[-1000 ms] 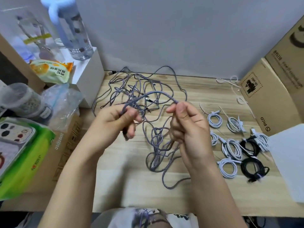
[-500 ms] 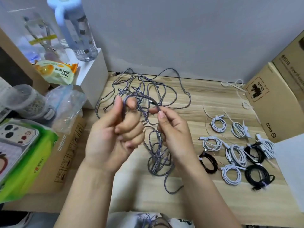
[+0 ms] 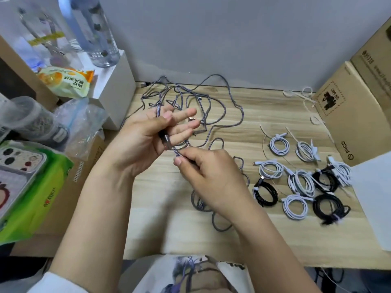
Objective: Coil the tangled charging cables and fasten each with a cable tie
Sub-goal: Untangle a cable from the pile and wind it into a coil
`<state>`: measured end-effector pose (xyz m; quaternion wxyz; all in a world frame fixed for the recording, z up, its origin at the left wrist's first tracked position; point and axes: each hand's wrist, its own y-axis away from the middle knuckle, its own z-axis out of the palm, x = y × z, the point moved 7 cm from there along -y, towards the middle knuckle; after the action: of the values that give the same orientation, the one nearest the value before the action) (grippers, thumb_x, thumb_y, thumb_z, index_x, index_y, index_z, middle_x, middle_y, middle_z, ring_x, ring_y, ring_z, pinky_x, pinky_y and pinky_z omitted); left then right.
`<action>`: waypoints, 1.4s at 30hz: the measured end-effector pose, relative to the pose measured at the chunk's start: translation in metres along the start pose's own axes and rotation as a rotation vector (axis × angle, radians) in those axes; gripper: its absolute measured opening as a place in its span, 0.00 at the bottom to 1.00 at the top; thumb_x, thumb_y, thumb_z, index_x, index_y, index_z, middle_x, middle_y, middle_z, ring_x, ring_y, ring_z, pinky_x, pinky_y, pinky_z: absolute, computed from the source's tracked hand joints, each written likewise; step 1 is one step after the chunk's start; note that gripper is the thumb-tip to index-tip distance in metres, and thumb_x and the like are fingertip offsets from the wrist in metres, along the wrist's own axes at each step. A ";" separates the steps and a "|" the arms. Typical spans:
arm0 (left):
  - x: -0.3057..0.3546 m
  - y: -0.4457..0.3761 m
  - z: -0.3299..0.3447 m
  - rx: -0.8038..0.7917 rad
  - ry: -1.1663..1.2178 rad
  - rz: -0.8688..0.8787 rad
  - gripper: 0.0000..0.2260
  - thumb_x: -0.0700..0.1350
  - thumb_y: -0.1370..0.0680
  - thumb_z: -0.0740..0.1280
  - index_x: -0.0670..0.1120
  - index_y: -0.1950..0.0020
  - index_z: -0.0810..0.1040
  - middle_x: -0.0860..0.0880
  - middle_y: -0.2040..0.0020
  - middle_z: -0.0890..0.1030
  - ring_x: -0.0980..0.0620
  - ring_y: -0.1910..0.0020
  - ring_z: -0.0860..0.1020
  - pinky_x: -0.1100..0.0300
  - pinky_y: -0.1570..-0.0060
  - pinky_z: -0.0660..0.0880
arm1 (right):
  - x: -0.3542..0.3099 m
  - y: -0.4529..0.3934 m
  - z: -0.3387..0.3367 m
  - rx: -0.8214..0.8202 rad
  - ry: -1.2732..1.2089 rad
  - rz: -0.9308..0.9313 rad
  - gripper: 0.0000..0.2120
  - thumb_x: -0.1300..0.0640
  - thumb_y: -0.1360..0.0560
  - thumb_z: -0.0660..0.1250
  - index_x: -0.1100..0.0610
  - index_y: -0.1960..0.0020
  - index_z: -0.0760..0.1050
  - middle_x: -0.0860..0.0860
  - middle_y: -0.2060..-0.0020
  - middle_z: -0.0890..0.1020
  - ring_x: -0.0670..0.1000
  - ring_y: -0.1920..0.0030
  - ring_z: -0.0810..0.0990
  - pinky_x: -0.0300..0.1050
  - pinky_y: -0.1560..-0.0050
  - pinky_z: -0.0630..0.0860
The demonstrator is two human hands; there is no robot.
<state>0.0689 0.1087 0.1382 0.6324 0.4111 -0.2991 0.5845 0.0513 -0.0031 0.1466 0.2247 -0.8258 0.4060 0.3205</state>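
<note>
Step in hand: A person starts winding a grey braided charging cable (image 3: pixel 178 152) round the left hand (image 3: pixel 148 138), judged to be the first turns of a new coil.
Left hand: Raised palm-up at the frame's centre, fingers (image 3: pixel 186 114) spread and nearly straight; the cable's plug end lies across the palm, seemingly held by the thumb, though the grip is partly hidden.
Right hand: The right hand (image 3: pixel 209 172), at five o'clock from the left, pinches the same cable between thumb and forefinger just below the left palm, other fingers curled.
Task's thing: The rest of the grey cable trails into a loose grey tangle (image 3: pixel 201 106) on the pale wooden tabletop (image 3: pixel 254 240), spreading from twelve o'clock of the hands round to five o'clock.
Next move: Likely calls for drawing slack from the tangle and laying it round the left fingers in even loops, then a tie.
In the way: Knots in the tangle may snag as cable is pulled; whether it is one cable or several cannot be told.
Finished work: White coiled cables (image 3: pixel 279 144) and black coiled cables (image 3: pixel 266 192), each tied, lie at three o'clock.
Ties: Loose white cable ties (image 3: pixel 302 98) lie at two o'clock, by a brown cardboard box (image 3: pixel 342 115).
Surroundings: A clear plastic water bottle (image 3: pixel 97 32) on a white box (image 3: pixel 114 85) stands at eleven o'clock; a green packet (image 3: pixel 40 199) at nine.
</note>
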 end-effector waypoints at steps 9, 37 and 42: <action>-0.028 0.023 0.006 -0.191 -0.316 -0.237 0.11 0.42 0.29 0.64 0.44 0.48 0.80 0.43 0.55 0.81 0.49 0.61 0.79 0.61 0.67 0.72 | 0.003 0.006 -0.013 0.161 -0.153 -0.002 0.14 0.43 0.36 0.71 0.54 0.69 0.77 0.46 0.76 0.75 0.49 0.71 0.74 0.45 0.68 0.71; -0.008 0.019 0.024 -0.378 0.554 -0.070 0.18 0.32 0.19 0.45 0.26 0.30 0.50 0.29 0.38 0.72 0.36 0.47 0.79 0.43 0.39 0.72 | 0.024 0.001 0.021 -0.109 -0.564 0.228 0.21 0.58 0.19 0.57 0.45 0.68 0.73 0.44 0.78 0.66 0.41 0.77 0.64 0.31 0.73 0.60; -0.023 0.009 0.009 -0.048 0.187 0.066 0.17 0.35 0.25 0.57 0.35 0.37 0.65 0.40 0.47 0.82 0.46 0.53 0.83 0.46 0.47 0.77 | 0.023 0.008 0.029 -0.240 -0.363 0.266 0.15 0.55 0.20 0.59 0.48 0.65 0.73 0.47 0.76 0.67 0.44 0.74 0.64 0.43 0.69 0.62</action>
<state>0.0579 0.0892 0.1244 0.6477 0.3294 -0.2662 0.6333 0.0453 -0.0013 0.1096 0.1503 -0.7147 0.4231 0.5363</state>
